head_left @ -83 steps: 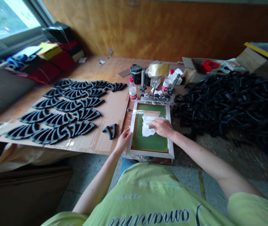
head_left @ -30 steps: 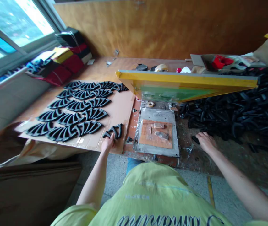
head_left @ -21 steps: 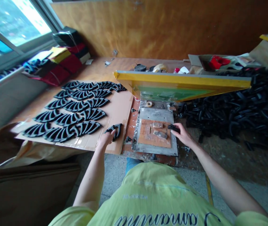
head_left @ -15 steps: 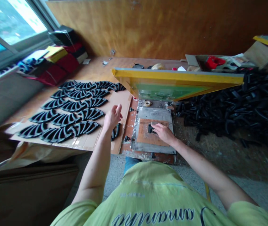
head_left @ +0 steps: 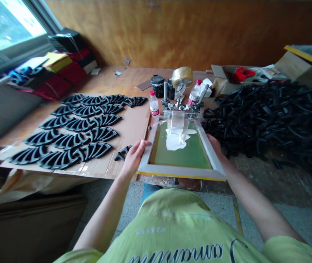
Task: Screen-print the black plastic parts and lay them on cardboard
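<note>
Slightly right of centre, the pale-rimmed screen (head_left: 177, 170) has green mesh (head_left: 184, 157), a ragged white patch (head_left: 175, 141) and a yellow lower edge. The left hand (head_left: 134, 156) has fingers clamped on one side; the right hand (head_left: 216, 147) meets the opposite side, its grip too hidden to tell.

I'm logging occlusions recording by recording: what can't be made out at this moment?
All in the head view:
Right hand: fingers mostly hidden by the screen frame.
Whatever lies directly beneath the screen frame: covered by it.
Black part beside the left hand: partly hidden by that hand.
Bottle label: fine print too small.
Black pile: cut off by the right edge.
</note>
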Motion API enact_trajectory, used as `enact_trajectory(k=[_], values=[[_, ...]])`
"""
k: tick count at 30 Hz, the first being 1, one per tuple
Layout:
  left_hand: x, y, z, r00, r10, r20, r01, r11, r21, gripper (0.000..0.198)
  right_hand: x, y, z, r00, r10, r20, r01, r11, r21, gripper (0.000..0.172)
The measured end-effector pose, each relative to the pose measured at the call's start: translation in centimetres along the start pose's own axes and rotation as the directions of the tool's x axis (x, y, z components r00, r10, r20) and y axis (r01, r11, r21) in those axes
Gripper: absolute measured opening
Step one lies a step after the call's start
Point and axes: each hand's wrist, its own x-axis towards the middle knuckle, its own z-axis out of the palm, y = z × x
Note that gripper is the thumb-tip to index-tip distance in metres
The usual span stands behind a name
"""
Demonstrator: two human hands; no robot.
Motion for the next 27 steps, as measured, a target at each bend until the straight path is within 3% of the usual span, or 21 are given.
enact_trajectory(k=[2,5,7,9,13,15,18,21,24,27], values=[[-0.7,-3.6,-0.1,0.99,-0.139,0.041,0.139,0.99,-0.003,0.067,1.3,0.2,-1.3,0.993,0.034,-0.117,-0.033,0.999,0.008,0.036],[-0.2,-8.1,0.4,0.976,-0.21,0.055,0.211,0.977,-0.006,0.087,3.5,-2.3,-1.8,0.94,-0.156,-0.302,0.168,0.986,0.012,0.032],[0.6,-10.1,0.5,0.976,-0.207,0.061,0.206,0.978,0.028,0.087,4.6,-4.9,-1.2,0.902,-0.298,-0.313,0.309,0.951,-0.014,0.046],[1.2,-11.4,0.5,0.979,-0.192,0.067,0.188,0.981,0.056,0.084,5.1,-7.2,-0.1,0.906,-0.371,-0.203,0.368,0.928,-0.053,0.049],[1.5,-12.6,0.1,0.983,-0.176,0.057,0.169,0.979,0.114,0.076,3.0,-8.8,2.4,0.915,-0.395,0.081,0.403,0.908,-0.115,0.013],[1.4,-13.0,0.1,0.985,-0.168,0.029,0.162,0.977,0.141,0.071,0.9,-8.2,3.0,0.881,-0.448,0.149,0.465,0.879,-0.103,0.02],[1.4,-13.3,0.2,0.987,-0.159,-0.021,0.161,0.975,0.152,0.064,-1.4,-7.1,2.3,0.779,-0.58,0.238,0.604,0.797,-0.034,0.033],[1.4,-13.4,0.3,0.985,-0.16,-0.059,0.167,0.975,0.144,0.06,-1.6,-6.8,1.0,0.713,-0.615,0.336,0.661,0.75,-0.028,0.028],[1.4,-13.4,0.3,0.989,-0.143,-0.045,0.148,0.98,0.132,0.06,-0.8,-7.3,1.0,0.779,-0.569,0.265,0.606,0.791,-0.084,0.018],[1.4,-13.3,0.3,0.991,-0.136,0.014,0.135,0.987,0.09,0.064,-1.6,-7.4,2.8,0.82,-0.556,0.137,0.571,0.812,-0.123,0.026]])
